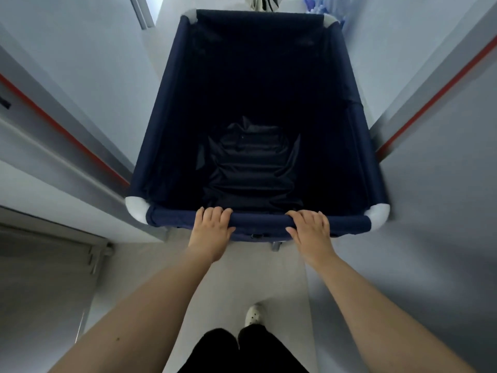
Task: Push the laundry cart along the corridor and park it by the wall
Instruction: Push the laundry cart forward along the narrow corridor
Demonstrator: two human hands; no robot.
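Observation:
The laundry cart (161, 109) is a deep navy fabric bin with white corner caps, filling the narrow corridor in front of me. Its inside is dark and holds only crumpled navy lining at the bottom. My left hand (212, 227) grips the padded near rim left of centre, fingers curled over the top. My right hand (309, 227) grips the same rim right of centre, thumb underneath. Both arms reach straight forward.
Pale walls (430, 184) stand close on both sides, each with a grey rail and red stripe (435, 95). A door frame (139, 12) shows at the far left. A striped object (265, 2) and blue items (320, 8) lie beyond the cart. My white shoe (254, 314) is on the light floor.

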